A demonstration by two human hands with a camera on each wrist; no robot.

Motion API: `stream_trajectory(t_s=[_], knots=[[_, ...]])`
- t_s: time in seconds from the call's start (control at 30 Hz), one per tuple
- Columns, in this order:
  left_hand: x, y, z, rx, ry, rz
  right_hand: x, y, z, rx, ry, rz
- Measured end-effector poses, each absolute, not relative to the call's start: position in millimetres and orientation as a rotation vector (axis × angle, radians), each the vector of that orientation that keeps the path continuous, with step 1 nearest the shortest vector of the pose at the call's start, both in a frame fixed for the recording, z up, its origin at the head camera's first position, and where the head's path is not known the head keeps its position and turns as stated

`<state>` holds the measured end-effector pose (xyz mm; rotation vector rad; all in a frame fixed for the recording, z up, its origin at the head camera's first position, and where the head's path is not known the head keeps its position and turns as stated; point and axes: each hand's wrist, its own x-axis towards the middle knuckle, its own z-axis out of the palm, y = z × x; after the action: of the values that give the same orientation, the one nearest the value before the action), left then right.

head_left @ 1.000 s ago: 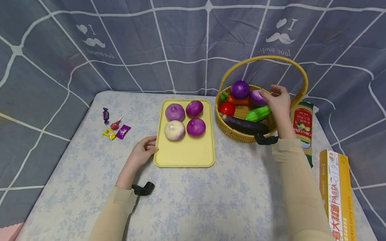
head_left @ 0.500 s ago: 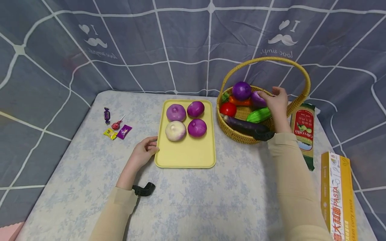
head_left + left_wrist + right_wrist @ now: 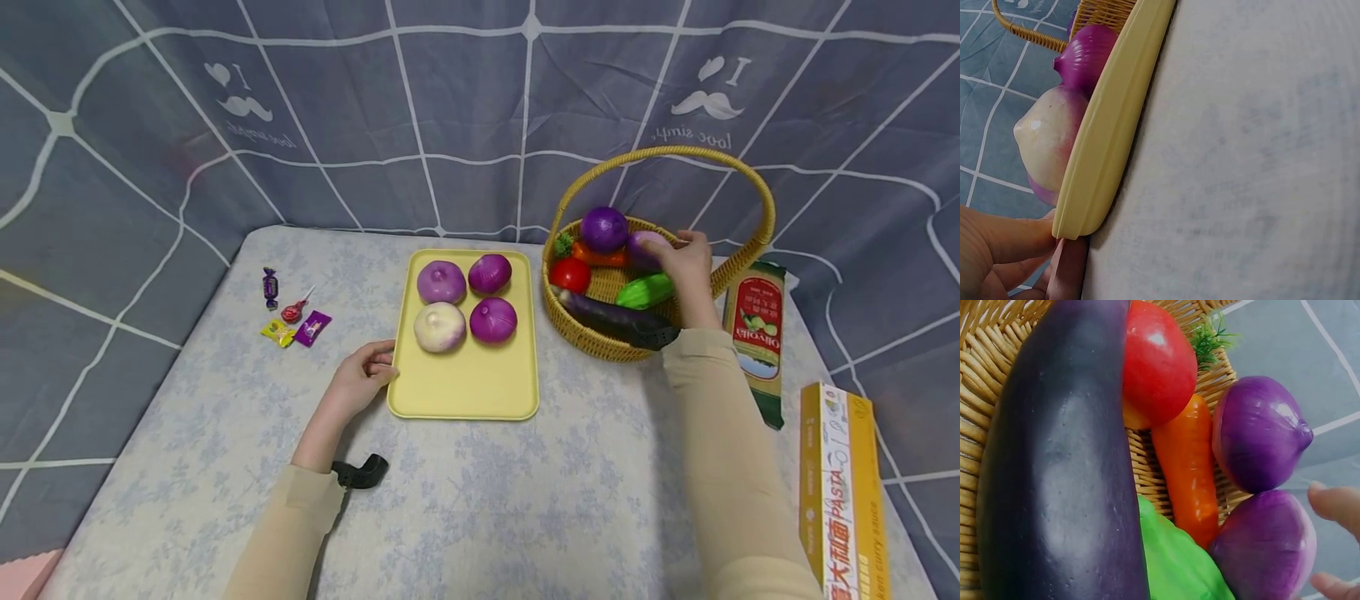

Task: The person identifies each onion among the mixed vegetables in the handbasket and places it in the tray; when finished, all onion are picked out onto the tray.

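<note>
My left hand [image 3: 362,379] holds the left edge of a yellow tray [image 3: 465,392], thumb on the rim and fingers beneath it in the left wrist view. Several onions sit on the tray: a whitish one [image 3: 439,327], a light purple one [image 3: 441,282] and darker purple ones [image 3: 493,320]. My right hand [image 3: 690,265] reaches over the wicker basket [image 3: 592,342] at a purple onion [image 3: 1263,547]. In the right wrist view its fingers are spread beside that onion; contact is not clear. Another purple onion [image 3: 1260,434] lies against it.
The basket also holds an eggplant [image 3: 611,315], a tomato [image 3: 570,275], a carrot [image 3: 600,254] and a green vegetable [image 3: 645,291]. Its tall handle [image 3: 667,152] arches overhead. A green pack [image 3: 756,333] and pasta box [image 3: 843,492] lie right; wrapped candies [image 3: 312,327] and a lollipop [image 3: 294,311] lie left.
My right hand has moved slightly left and down, closer to the purple onion in the basket. The left hand stays at the tray's edge. The whole head view has shifted a little.
</note>
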<state>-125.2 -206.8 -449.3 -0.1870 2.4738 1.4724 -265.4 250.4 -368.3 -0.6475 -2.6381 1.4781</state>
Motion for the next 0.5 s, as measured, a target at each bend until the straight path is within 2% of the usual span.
stream_trajectory(t_s=[0.5], knots=[[-125.6,-207.1,-451.3,-0.216,2.475,1.468,-269.0,239.0,-372.0,-0.679,-2.751,1.289]])
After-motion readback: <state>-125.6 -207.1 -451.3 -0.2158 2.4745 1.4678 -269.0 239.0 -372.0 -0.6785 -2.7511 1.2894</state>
